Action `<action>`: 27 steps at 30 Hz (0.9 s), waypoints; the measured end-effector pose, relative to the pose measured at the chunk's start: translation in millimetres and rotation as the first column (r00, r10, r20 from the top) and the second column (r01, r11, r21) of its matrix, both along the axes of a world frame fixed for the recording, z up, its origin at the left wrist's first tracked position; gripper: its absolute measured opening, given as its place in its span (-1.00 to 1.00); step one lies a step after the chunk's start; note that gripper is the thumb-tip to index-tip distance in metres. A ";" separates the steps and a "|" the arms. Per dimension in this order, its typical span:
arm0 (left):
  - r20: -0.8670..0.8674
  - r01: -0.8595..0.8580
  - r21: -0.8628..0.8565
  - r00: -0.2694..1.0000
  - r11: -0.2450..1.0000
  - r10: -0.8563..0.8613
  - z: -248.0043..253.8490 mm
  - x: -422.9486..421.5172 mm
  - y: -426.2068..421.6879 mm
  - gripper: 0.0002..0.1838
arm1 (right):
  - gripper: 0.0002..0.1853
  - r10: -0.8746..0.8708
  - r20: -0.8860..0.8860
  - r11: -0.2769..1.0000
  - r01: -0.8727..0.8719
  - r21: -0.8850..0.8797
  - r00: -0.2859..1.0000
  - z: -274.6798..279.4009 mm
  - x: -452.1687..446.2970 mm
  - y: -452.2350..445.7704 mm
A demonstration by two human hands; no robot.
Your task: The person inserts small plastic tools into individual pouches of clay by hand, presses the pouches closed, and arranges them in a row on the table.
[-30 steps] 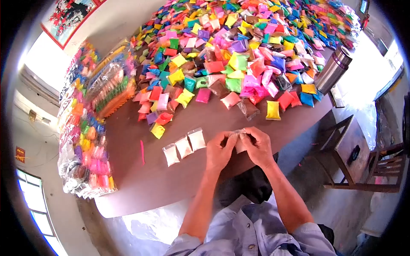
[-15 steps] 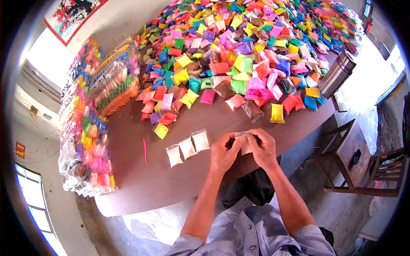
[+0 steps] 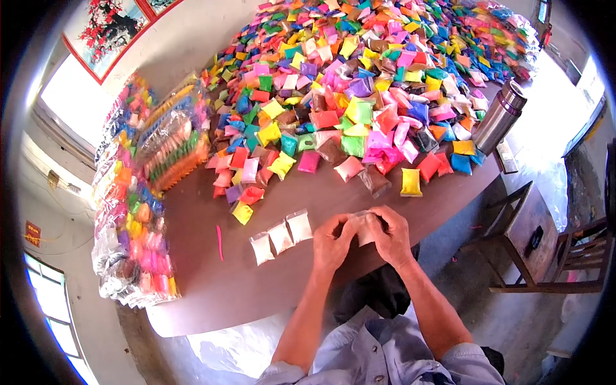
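Observation:
My left hand [image 3: 334, 240] and my right hand [image 3: 390, 235] meet over the near edge of the table, both closed on one small white packet [image 3: 365, 236]. Fingers of each hand pinch its upper part, so much of the packet's top is hidden. Just left of my left hand, three white packets [image 3: 280, 237] lie side by side in a slanted row. A thin pink strip [image 3: 219, 242] rests on the brown table [image 3: 199, 282] farther left. Beyond my hands, a yellow packet [image 3: 410, 183] lies at the front of the heap.
A large heap of colourful packets [image 3: 359, 112] covers the back of the table. Clear bags of bundled packets [image 3: 138, 237] line the left side. A steel flask [image 3: 500, 117] stands at the right edge. On the floor to the right is a wooden stool [image 3: 513, 237].
The whole view has shifted slightly, so the table things appear a little lower. Both hands still grip the white packet, and the row of three has not visibly moved.

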State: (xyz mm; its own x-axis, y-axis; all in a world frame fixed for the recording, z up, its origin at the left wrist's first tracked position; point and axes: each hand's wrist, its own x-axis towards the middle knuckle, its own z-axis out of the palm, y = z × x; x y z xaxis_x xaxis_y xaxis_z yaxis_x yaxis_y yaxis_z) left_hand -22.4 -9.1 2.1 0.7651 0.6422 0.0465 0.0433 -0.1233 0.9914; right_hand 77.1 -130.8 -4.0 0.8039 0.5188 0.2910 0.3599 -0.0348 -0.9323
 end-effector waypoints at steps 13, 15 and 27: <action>-0.019 -0.065 0.109 0.998 0.992 0.068 -4.0 -0.8 1.9 -0.75 | -0.85 0.018 -0.042 1.000 -0.017 0.013 0.999 5.4 -1.3 -0.8; 0.004 -0.061 0.130 0.998 0.990 0.061 0.6 1.7 -4.0 -0.75 | -0.84 0.009 -0.014 1.000 -0.009 0.026 1.000 -1.0 0.8 0.5; -0.077 -0.069 0.346 0.992 0.936 0.102 2.0 0.2 -5.1 -0.71 | -0.78 -0.030 0.060 0.998 0.026 0.062 0.998 -0.8 -1.7 3.5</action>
State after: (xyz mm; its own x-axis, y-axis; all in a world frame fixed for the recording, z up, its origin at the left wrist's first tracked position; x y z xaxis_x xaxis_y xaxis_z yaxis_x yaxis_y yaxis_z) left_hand -22.2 -14.2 4.2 0.7192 0.6631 0.2073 0.1576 -0.4463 0.8809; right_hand 75.4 -127.2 -4.8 0.7978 0.4757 0.3703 0.4155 0.0111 -0.9095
